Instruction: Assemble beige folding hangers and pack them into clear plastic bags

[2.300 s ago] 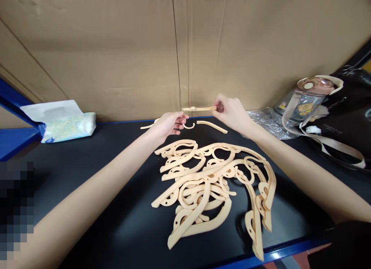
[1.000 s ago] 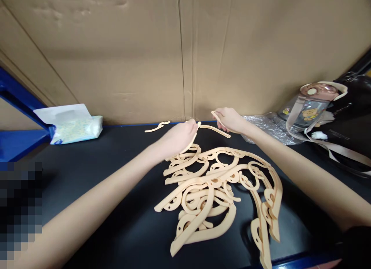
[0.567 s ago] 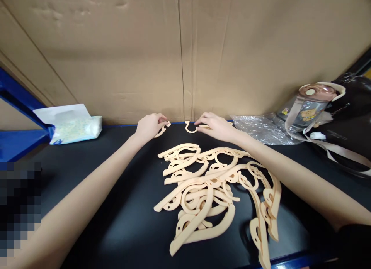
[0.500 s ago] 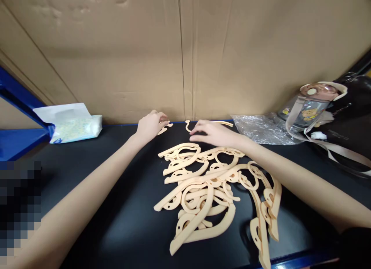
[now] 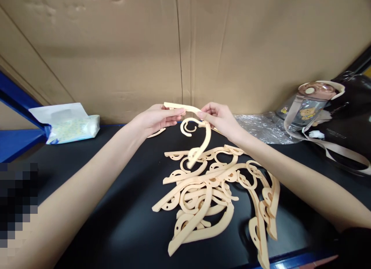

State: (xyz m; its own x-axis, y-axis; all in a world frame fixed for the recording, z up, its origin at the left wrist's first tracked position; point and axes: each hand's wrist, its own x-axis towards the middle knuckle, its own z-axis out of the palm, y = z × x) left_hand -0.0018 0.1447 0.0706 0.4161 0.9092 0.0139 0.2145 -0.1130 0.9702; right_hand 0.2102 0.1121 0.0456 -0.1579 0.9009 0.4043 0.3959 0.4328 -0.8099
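Note:
Between my two hands, above the black table, is a cream folding hanger (image 5: 206,139) with a curved hook and one arm dangling downward. My left hand (image 5: 158,118) pinches its upper arm, which points left. At the hanger's joint, my right hand (image 5: 218,118) grips with thumb and fingers. Below lies a heap of similar cream folding hangers (image 5: 203,180), overlapping each other, several with arms folded down. A further curved cream piece (image 5: 156,134) lies on the table under my left hand, partly hidden.
A tissue pack (image 5: 74,126) lies at the left by a blue frame post (image 5: 20,103). On the right are clear plastic film (image 5: 257,126), a strapped water bottle (image 5: 308,101) and a dark bag (image 5: 353,122). A cardboard wall (image 5: 116,56) rises behind the table (image 5: 116,207).
My hands have come together and lifted a hanger from the back of the pile. Half a second ago they were apart near the table's rear edge.

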